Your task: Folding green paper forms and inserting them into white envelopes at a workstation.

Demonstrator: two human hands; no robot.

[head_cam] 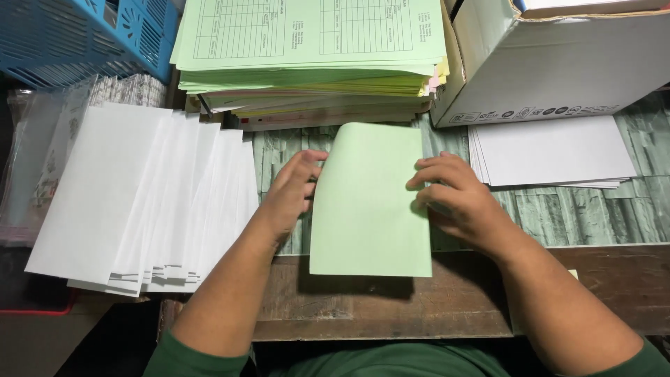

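Folding green sheet [370, 202] at desk [391, 300] centre: left hand [293, 192] pinches its 9 o'clock edge, right hand [453, 195] presses the 3 o'clock edge. Top edge curled over, crease not flat yet. Envelopes [146, 202] fanned at 9 o'clock, form stack [307, 63] at 12, white paper [551, 150] at 2.

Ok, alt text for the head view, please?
Both hands, left hand and right hand, hold a folded green sheet on a desk. Fanned white envelopes lie left, a stack of forms behind.
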